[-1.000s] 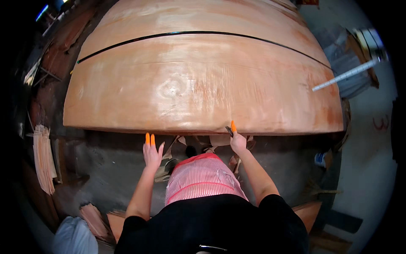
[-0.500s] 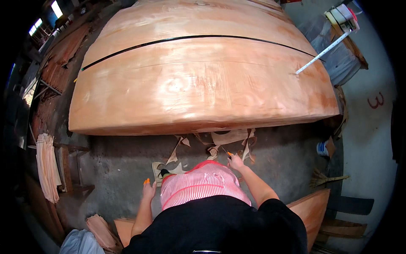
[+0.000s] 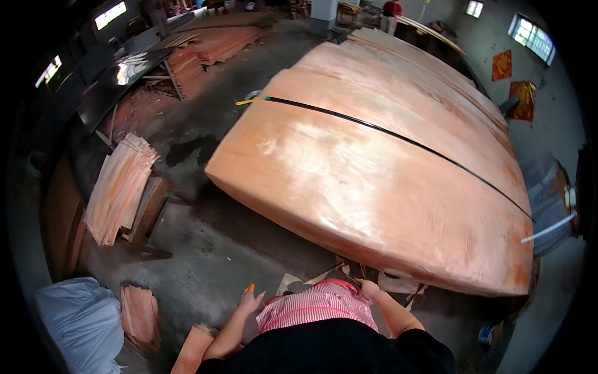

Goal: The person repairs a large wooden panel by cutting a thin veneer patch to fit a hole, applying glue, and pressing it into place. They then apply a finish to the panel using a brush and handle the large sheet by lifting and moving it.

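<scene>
View has swung toward the person's left. The large stack of wood sheets point(image 3: 367, 181), square-on a second ago, now sits slanted, ahead and to the right, its near corner pointing left. The black strip point(image 3: 375, 127) still lies across the top; the white ruler point(image 3: 549, 228) shows at the far right side.

Left hand point(image 3: 248, 302): at the stack's near edge a second ago, now drawn back low beside the striped apron point(image 3: 314, 305). Fingers apart, nothing seen between them; orange cover on a fingertip. Touches nothing visible.

Right hand point(image 3: 370, 290): also back from the edge, near the apron's right side. A slim dark tool shows in it in the earlier views; at present the grip is too small and blurred to tell whether it is closed on anything. Pale scraps point(image 3: 393, 284) lie on the floor point(image 3: 205, 249) just beyond it.

Newly in fuller view on the left: wood strips point(image 3: 121, 187) on a stand, a white sack point(image 3: 81, 324).

Reading: neither hand appears to press on the stack, so handling of the near edge seems paused; attention probably shifted left with the head turn.
</scene>
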Demonstrator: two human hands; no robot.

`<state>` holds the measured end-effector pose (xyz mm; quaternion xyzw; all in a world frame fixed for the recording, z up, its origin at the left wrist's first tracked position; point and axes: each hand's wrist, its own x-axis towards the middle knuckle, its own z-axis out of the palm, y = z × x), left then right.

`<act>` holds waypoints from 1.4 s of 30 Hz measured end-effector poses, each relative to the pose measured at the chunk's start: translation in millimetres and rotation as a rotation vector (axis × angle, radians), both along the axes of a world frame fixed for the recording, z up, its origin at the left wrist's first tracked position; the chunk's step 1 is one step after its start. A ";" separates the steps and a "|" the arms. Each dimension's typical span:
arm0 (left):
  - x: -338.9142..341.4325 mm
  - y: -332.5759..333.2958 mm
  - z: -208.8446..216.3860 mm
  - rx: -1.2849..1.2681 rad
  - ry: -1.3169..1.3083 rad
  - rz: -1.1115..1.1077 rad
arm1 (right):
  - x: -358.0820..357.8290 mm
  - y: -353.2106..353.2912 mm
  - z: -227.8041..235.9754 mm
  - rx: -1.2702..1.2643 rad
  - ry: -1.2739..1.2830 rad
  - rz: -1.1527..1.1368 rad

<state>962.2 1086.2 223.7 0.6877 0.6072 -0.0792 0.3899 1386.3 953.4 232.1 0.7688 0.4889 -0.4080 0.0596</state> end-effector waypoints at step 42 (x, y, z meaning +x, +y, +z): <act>131.5 930.0 -45.8 0.432 -0.350 -0.077 | -136.8 618.3 28.8 0.192 0.618 -1.170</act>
